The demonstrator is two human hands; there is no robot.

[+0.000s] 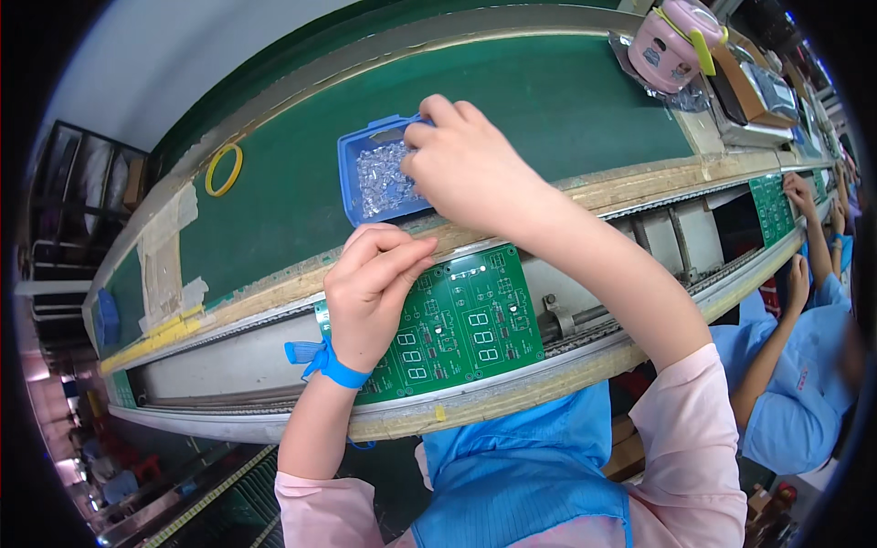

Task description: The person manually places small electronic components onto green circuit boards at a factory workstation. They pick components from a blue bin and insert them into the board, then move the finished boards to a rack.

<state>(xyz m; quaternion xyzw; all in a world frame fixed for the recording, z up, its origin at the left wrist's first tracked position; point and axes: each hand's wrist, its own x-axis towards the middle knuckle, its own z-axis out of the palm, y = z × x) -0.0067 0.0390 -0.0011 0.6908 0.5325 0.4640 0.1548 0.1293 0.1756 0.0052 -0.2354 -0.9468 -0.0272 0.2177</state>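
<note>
My left hand [370, 288], with a blue band [340, 367] round its wrist, is over the left part of a green circuit board [475, 329]. Its thumb and forefinger press together in a pinch; whatever lies between them is too small to make out. The board carries white-outlined digit displays and small parts, and rests on the rails of a conveyor. Behind it, my right hand [466, 164] reaches over the right side of a blue bin [347, 173] of small clear parts [382, 178]. Its fingers are curled and closed, the tips partly hidden, so what they hold cannot be made out.
A yellow tape ring [224, 170] lies on the green bench [274, 173]. A pink container [674, 46] and a cardboard box [744, 87] stand far right. The wooden ledge [585, 192] borders the conveyor. Rightward, a co-worker's hand [799, 194] touches another green board [770, 210].
</note>
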